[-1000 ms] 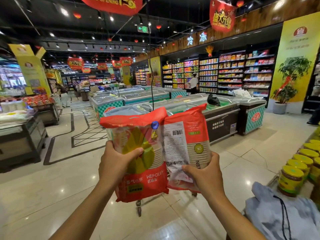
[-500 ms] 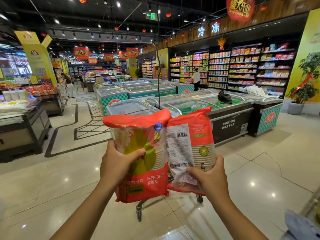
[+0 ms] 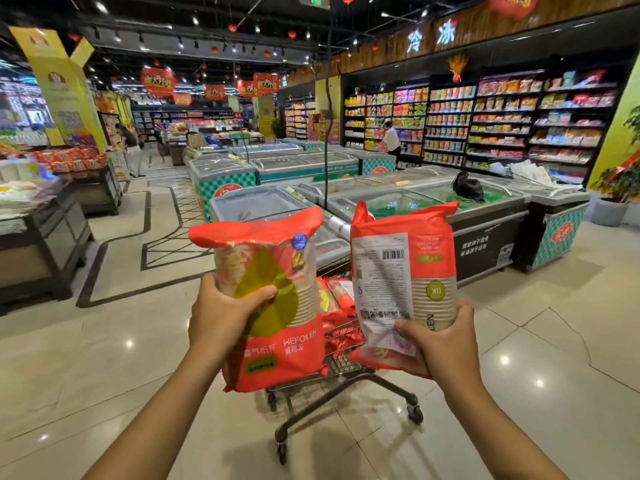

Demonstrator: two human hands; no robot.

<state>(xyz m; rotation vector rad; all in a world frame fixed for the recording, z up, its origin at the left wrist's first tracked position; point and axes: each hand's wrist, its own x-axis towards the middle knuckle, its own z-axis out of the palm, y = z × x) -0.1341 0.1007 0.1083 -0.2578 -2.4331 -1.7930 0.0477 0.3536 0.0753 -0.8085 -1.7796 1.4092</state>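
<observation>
Red packs point(image 3: 277, 341) (cups, seemingly) upright, fingers point(image 3: 462, 311) curled behind each.

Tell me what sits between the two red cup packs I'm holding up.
Head view: between the left pack and the right pack shows the shopping cart beyond, red packets lying in its basket.

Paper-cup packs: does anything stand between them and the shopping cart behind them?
Nothing visible does. The left hand grips the left pack, the right hand the right pack, both before the cart, whose basket holds red packets.
</observation>
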